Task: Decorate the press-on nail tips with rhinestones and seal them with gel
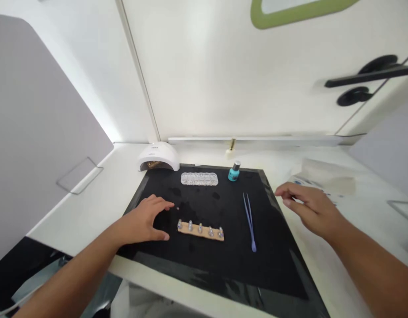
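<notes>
My left hand rests on the left part of a black mat, thumb and fingers spread, holding nothing. Just right of its thumb lies a tan strip with several shiny, decorated false nails standing in a row. A tiny pinkish speck sits by the index fingertip. My right hand is over the mat's right edge, its index finger and thumb apart and the other fingers partly curled; nothing shows between them. Blue tweezers lie on the mat between the strip and my right hand.
At the mat's back are a clear compartment case and a teal bottle. A white nail lamp stands back left. Behind the mat is a gold-capped bottle. Plastic packaging lies right. A white wall closes the back.
</notes>
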`<state>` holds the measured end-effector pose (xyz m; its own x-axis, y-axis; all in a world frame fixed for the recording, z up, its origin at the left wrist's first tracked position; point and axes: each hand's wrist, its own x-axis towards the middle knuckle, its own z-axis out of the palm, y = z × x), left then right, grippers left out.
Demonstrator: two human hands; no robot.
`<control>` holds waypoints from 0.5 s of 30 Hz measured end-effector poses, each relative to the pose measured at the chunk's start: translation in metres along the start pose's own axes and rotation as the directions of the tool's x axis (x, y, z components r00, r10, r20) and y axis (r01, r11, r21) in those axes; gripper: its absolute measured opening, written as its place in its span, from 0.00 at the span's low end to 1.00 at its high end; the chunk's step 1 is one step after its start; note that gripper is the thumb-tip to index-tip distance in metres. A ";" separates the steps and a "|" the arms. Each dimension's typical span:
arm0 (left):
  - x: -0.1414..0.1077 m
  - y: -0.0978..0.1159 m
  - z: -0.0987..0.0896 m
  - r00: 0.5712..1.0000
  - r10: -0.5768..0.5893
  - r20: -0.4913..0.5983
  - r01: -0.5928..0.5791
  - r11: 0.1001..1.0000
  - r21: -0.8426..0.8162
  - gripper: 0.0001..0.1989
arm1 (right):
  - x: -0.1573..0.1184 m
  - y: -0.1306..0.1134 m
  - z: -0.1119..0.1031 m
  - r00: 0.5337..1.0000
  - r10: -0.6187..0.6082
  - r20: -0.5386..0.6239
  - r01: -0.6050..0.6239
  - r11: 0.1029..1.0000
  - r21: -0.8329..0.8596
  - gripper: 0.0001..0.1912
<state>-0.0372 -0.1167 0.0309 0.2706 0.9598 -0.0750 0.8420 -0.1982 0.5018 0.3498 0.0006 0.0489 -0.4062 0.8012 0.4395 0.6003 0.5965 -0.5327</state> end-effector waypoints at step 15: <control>0.099 -0.077 -0.031 0.762 -0.563 -0.320 0.630 0.758 0.167 0.17 | -0.005 0.030 0.005 0.989 0.087 0.121 -0.086 0.996 -0.018 0.10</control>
<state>-0.0894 -0.0005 0.0114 -0.4171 0.9066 -0.0635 0.8871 0.4213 0.1888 0.3662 0.0144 0.0272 -0.4323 0.8501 0.3008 0.6454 0.5247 -0.5551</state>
